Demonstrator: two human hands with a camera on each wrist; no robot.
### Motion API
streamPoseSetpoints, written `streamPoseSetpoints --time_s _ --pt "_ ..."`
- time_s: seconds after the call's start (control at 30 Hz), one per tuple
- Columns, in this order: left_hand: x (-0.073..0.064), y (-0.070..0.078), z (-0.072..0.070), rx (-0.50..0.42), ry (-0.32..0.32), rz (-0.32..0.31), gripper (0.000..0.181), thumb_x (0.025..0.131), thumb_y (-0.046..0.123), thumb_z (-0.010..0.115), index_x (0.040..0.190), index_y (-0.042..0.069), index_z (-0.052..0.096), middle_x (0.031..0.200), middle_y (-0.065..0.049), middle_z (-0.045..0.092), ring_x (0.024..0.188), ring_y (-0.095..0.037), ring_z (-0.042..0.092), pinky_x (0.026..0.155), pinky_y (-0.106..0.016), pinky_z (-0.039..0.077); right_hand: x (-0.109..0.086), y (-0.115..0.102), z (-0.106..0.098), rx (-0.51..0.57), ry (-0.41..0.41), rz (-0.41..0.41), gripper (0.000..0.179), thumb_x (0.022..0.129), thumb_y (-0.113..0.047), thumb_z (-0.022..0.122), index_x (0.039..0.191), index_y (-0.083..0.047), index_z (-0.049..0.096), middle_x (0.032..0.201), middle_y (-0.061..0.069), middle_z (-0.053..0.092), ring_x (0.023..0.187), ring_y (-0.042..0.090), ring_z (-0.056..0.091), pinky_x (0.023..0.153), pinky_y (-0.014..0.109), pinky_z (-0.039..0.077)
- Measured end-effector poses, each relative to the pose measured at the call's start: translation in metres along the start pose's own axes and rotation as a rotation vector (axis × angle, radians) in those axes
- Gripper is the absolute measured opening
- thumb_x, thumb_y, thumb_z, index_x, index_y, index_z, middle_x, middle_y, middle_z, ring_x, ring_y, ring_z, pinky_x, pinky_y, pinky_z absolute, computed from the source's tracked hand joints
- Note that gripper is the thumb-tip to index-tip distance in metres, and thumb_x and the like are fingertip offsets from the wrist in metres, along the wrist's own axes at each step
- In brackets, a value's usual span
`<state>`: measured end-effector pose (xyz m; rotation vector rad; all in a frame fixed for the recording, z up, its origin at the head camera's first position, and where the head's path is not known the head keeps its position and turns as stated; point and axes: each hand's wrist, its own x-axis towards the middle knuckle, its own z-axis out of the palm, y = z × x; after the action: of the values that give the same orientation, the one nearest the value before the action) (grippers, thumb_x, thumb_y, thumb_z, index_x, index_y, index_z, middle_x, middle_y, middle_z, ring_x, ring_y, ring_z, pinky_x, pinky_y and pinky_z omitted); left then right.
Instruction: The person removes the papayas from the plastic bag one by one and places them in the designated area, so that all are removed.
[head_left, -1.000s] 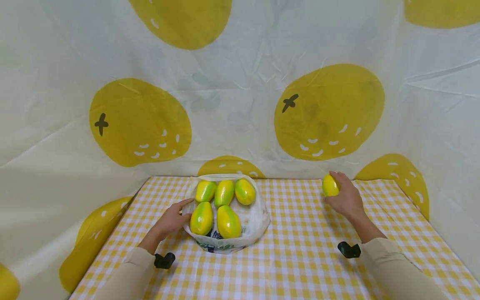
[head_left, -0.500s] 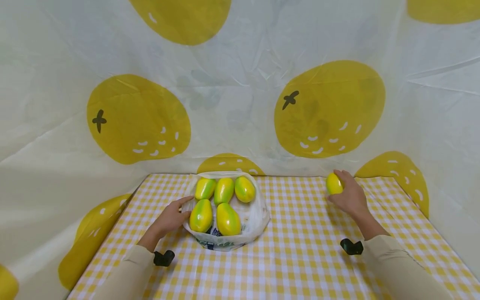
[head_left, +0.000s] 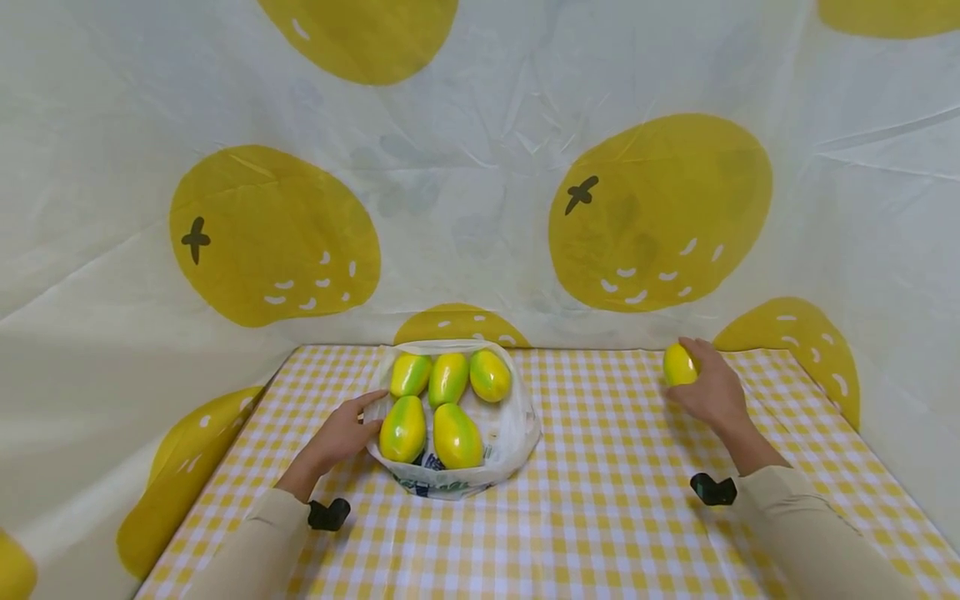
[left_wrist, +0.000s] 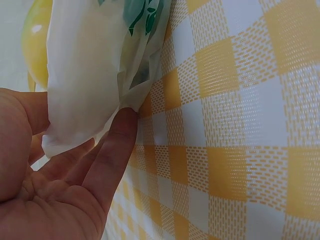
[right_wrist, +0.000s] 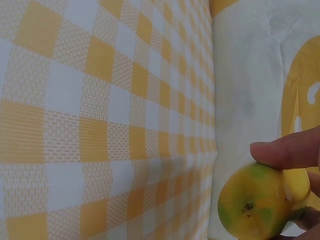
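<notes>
A white plastic bag (head_left: 517, 454) with green print lies with its mouth spread wide on the table. Several glossy yellow-green mangoes (head_left: 457, 437) sit inside it in two rows. At the bag's left side, my left hand (head_left: 345, 429) holds the rim; in the left wrist view the thumb goes behind the plastic wall (left_wrist: 82, 75) while the fingers are on its outer side. Far to the right, my right hand (head_left: 712, 387) grips another mango (head_left: 679, 365) above the cloth near the table's back edge. The right wrist view shows that mango's (right_wrist: 250, 205) dark-spotted end below the thumb.
A yellow-and-white checked cloth (head_left: 600, 500) covers the table. Behind and beside it hangs a pale curtain (head_left: 480, 233) printed with big yellow fruit, close to the table's back edge. A black wrist mount (head_left: 328, 515) juts from each sleeve.
My right hand has moved slightly to the right with the mango in its grip. The left hand stays at the bag's rim, and the mangoes in the bag keep their places.
</notes>
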<state>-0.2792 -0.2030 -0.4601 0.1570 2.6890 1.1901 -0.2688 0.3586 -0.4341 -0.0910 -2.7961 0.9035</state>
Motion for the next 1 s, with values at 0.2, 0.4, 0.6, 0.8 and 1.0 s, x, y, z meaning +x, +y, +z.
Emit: streamPoseSetpoints --time_s 0.2,0.4,0.6,0.8,1.0 --pt "0.001 0.004 -0.002 0.013 0.001 0.013 0.057 0.102 0.011 0.054 0.158 0.009 0.045 0.16 -0.023 0.047 0.119 -0.032 0.052 0.093 -0.04 0.045 0.002 0.005 -0.005 0.013 -0.001 -0.01 0.093 0.083 -0.009 0.075 0.161 0.004 0.027 0.164 0.04 0.02 0.141 0.067 0.027 0.104 0.077 0.034" --pt "0.0 0.004 -0.001 0.017 -0.002 -0.012 0.057 0.102 0.011 0.055 0.158 0.01 0.045 0.16 -0.023 0.046 0.12 -0.033 0.05 0.096 -0.042 0.045 0.002 0.01 -0.006 0.024 -0.022 0.012 0.094 0.084 -0.008 0.075 0.162 0.002 0.025 0.166 0.039 0.017 0.143 0.067 0.025 0.104 0.078 0.033" --pt "0.001 0.001 0.001 0.022 0.004 -0.023 0.057 0.102 0.012 0.055 0.158 0.011 0.045 0.159 -0.022 0.048 0.119 -0.031 0.052 0.097 -0.042 0.046 0.002 0.016 -0.004 0.017 -0.013 0.029 0.094 0.082 -0.009 0.074 0.162 0.002 0.026 0.166 0.039 0.017 0.143 0.066 0.024 0.105 0.078 0.031" --pt "0.0 0.001 0.002 0.015 0.008 -0.019 0.057 0.102 0.012 0.055 0.158 0.01 0.046 0.159 -0.022 0.047 0.119 -0.032 0.052 0.094 -0.039 0.046 0.002 0.021 -0.005 0.014 0.002 0.045 0.094 0.082 -0.009 0.075 0.162 0.003 0.027 0.164 0.04 0.019 0.142 0.066 0.027 0.104 0.076 0.034" --pt "-0.001 0.0 0.001 0.015 0.016 -0.004 0.057 0.101 0.011 0.056 0.157 0.009 0.046 0.158 -0.023 0.049 0.116 -0.031 0.053 0.086 -0.034 0.046 0.002 0.023 -0.006 0.019 -0.003 0.042 0.093 0.082 -0.008 0.074 0.161 0.003 0.027 0.163 0.04 0.022 0.138 0.066 0.031 0.098 0.074 0.04"
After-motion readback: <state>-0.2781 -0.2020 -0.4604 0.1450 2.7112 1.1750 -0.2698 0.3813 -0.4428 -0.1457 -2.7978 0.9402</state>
